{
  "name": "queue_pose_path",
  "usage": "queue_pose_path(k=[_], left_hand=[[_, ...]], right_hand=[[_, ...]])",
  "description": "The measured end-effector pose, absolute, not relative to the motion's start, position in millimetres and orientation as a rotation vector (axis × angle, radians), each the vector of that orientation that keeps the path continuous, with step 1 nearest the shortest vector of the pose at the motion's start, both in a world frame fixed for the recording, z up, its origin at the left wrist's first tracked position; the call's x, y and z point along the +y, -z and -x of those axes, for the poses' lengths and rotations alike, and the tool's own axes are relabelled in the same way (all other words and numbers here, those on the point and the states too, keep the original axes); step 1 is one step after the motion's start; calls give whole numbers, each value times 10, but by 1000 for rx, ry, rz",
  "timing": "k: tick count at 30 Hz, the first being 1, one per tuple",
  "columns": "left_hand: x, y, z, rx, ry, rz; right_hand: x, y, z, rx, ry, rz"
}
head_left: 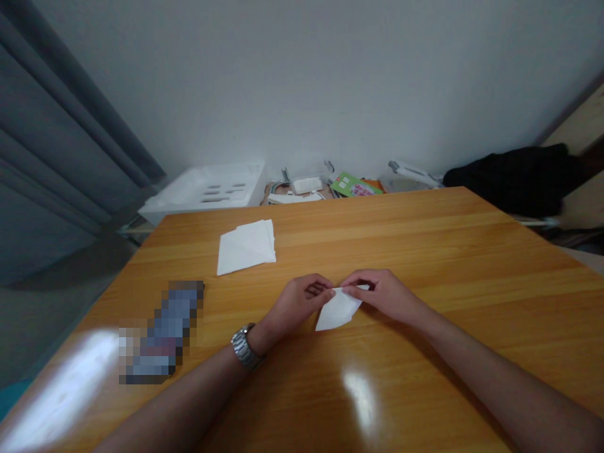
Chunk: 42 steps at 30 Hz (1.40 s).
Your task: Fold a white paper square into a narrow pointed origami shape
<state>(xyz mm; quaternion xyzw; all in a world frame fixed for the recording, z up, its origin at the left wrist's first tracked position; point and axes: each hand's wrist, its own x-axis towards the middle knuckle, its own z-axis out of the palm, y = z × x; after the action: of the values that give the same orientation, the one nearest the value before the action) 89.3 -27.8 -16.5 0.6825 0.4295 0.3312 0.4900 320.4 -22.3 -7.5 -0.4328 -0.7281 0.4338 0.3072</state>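
Note:
Between my two hands is a small folded piece of white paper (337, 310), held by its far edge just above the wooden table (425, 239). My left hand (302, 301), with a metal watch (246, 347) at the wrist, pinches the paper's upper left part between thumb and fingers. From the other side my right hand (380, 292) pinches the same edge, its thumb lying close to the left thumb. The fingertips behind the paper are partly hidden. A small stack of white paper sheets (246, 246) lies flat at the table's back left, apart from both hands.
A blurred-out, phone-like object (167, 330) lies on the table's left side. Past the far edge are a white foam tray (207, 185), a green booklet (352, 185) and black cloth (514, 179). A grey curtain (61, 126) hangs at the left.

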Motion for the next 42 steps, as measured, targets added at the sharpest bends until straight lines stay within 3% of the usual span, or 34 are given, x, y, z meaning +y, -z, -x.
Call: queue_pose_path(k=[16,22,30,42], left_hand=[[-276,191,-920,1164,-896,-1629],[-287,203,-871,1187,-899,-2005],[-257,203,-809,841,-787,-2563],[-271,147,-806,746,-558,-2687]], right_hand=[[-156,144,-3207,-1670,-1226,1171],[-134,178,-3236,-1784,-1137,1196],[-109,195,-3280,-1944,-940,1308],[-73,237,-3297,-2053,-728,1281]])
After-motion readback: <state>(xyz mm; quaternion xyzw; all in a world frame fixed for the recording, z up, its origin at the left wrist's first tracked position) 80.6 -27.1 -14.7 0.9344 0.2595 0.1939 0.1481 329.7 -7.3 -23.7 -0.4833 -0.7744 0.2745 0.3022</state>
